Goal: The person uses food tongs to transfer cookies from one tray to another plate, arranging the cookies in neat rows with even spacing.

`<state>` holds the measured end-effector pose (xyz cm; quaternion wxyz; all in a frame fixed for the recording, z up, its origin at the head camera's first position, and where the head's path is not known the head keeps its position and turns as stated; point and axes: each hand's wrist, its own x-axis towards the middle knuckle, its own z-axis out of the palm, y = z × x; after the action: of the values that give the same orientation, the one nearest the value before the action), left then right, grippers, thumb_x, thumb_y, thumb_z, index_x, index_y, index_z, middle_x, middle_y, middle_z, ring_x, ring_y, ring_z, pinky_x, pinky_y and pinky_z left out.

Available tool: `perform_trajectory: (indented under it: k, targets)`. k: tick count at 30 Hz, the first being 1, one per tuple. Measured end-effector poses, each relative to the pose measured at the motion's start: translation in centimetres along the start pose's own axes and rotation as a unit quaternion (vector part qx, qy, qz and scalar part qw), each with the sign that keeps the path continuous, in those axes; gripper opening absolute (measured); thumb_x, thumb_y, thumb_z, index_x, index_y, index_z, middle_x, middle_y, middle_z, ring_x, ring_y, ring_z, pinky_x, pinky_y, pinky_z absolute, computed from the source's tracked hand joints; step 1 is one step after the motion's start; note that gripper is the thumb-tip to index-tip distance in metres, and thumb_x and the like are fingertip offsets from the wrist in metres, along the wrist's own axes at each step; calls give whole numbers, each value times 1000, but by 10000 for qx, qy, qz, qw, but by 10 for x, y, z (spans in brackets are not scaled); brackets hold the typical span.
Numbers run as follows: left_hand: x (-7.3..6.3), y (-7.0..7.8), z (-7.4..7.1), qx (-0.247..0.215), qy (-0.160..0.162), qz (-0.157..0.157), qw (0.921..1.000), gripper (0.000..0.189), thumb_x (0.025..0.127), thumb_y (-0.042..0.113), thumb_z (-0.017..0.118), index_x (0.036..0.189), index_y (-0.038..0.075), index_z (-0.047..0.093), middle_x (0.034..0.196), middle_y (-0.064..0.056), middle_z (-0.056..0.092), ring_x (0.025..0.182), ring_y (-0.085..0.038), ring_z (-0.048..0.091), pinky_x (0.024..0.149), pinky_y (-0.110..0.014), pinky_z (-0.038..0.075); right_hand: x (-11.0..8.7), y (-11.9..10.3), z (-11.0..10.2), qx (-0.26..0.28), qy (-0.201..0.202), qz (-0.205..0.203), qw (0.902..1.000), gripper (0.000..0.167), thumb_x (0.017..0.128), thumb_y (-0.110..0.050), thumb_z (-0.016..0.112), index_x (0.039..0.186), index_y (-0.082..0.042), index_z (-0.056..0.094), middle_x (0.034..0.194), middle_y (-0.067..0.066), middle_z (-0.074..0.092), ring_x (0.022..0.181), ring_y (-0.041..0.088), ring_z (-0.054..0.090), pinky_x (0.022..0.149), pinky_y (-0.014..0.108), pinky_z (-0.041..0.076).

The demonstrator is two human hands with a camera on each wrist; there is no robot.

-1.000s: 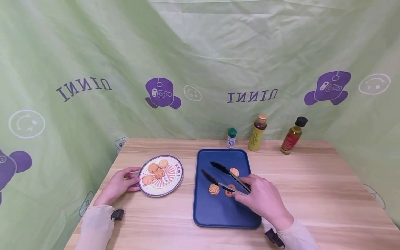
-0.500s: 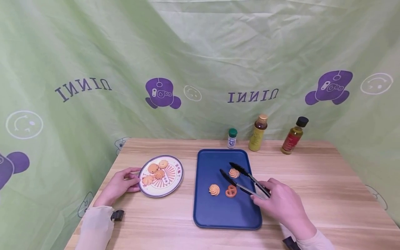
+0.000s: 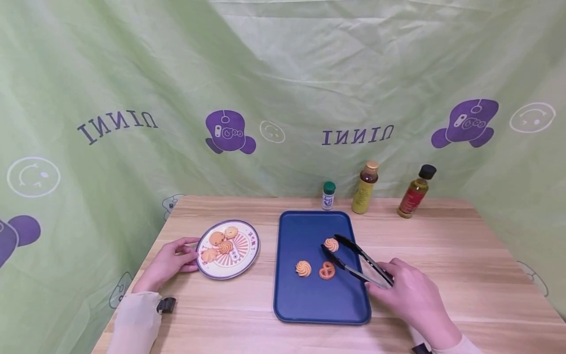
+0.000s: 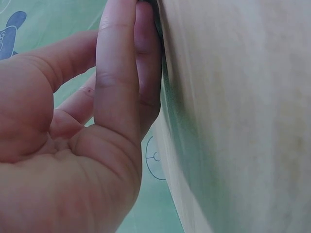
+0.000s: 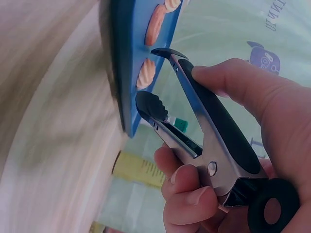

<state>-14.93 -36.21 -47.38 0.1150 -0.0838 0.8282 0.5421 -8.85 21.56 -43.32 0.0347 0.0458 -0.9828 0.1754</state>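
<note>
In the head view, my right hand (image 3: 409, 294) grips black-tipped metal tongs (image 3: 369, 259), with their tips apart over the right side of a blue tray (image 3: 316, 305). A swirled cookie (image 3: 331, 244) lies between the tong tips. To its left on the tray are another swirled cookie (image 3: 303, 268) and a pretzel-shaped cookie (image 3: 327, 270). The right wrist view shows the thumb on one arm of the tongs and curled fingers at the other. My left hand (image 3: 170, 260) holds the left rim of a round patterned plate (image 3: 239, 265), which bears several cookies (image 3: 216, 238).
Behind the tray stand a small green-capped shaker (image 3: 327, 196), a bottle with a yellow label (image 3: 363, 191) and a black-capped bottle (image 3: 413, 194). A green printed cloth (image 3: 283, 73) hangs behind the wooden table (image 3: 464, 255).
My right hand has drawn the tongs right and nearer, off the pretzel-shaped cookie, and their tips now flank the right-hand swirled cookie. My left hand and the plate stay put.
</note>
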Motion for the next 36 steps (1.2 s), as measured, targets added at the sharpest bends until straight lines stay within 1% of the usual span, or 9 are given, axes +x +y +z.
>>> perform_trajectory:
  k: [5, 11, 14, 18, 23, 26, 30, 32, 36]
  targets:
    - [1, 0, 0, 5, 19, -18, 10000, 57, 110, -6, 62, 164, -8, 45, 121, -20, 61, 88, -16, 78, 85, -34, 75, -2, 5, -2, -84, -73, 19, 9999, 67, 81, -50, 95, 127, -4, 82, 108, 11, 77, 81, 23, 67, 58, 41, 56]
    - [0, 1, 0, 43, 29, -39, 10000, 57, 110, -6, 62, 164, -8, 45, 121, -20, 62, 89, -17, 78, 84, -33, 75, -3, 6, -2, -133, -99, 9, 9999, 66, 82, -50, 95, 127, -4, 83, 109, 15, 77, 81, 26, 69, 58, 43, 58]
    - [0, 1, 0, 42, 36, -34, 10000, 57, 110, -6, 62, 164, -8, 45, 121, -20, 62, 89, -17, 78, 85, -33, 75, -3, 5, -1, -124, -39, -29, 9999, 63, 82, -49, 95, 127, -6, 84, 113, 17, 79, 85, 29, 73, 59, 46, 60]
    - [0, 0, -1, 13, 40, -14, 10000, 58, 110, -6, 62, 165, -8, 44, 122, -20, 62, 89, -17, 78, 85, -33, 75, -4, 5, -1, -101, 90, -86, 9999, 59, 82, -48, 95, 126, -9, 85, 113, 15, 79, 84, 30, 74, 57, 45, 58]
    - [1, 1, -1, -9, 34, -3, 10000, 58, 110, -6, 63, 164, -8, 45, 120, -19, 61, 88, -17, 78, 85, -34, 75, -4, 5, -1, -138, 167, -131, 9997, 59, 82, -47, 95, 124, -8, 85, 112, 17, 79, 84, 32, 75, 57, 47, 59]
    - [1, 1, -1, -7, 29, -3, 10000, 58, 110, -6, 63, 164, -8, 45, 120, -19, 61, 88, -17, 78, 85, -34, 75, -4, 5, -1, -122, 209, -164, 9996, 58, 81, -46, 95, 123, -7, 86, 108, 13, 79, 81, 29, 73, 55, 44, 57]
    - [-1, 1, 0, 2, 32, -5, 10000, 57, 110, -7, 62, 164, -8, 45, 120, -20, 61, 88, -17, 78, 85, -34, 75, -4, 4, 0, -59, 305, -205, 9993, 56, 80, -45, 96, 121, -7, 86, 103, 7, 79, 75, 22, 68, 52, 38, 52]
    - [-2, 2, 0, 38, 37, -8, 10000, 57, 110, -7, 62, 164, -8, 45, 121, -20, 62, 89, -17, 78, 85, -34, 75, -4, 4, 0, -40, 370, -230, 9990, 55, 80, -45, 95, 120, -7, 87, 102, 5, 79, 74, 21, 67, 51, 36, 50]
    - [-2, 3, 1, 90, 44, -13, 9999, 56, 110, -6, 62, 164, -8, 46, 120, -20, 62, 88, -17, 78, 84, -33, 75, -3, 3, 2, -19, 498, -334, 9982, 52, 80, -43, 95, 117, -7, 87, 99, 5, 79, 72, 22, 67, 51, 37, 50]
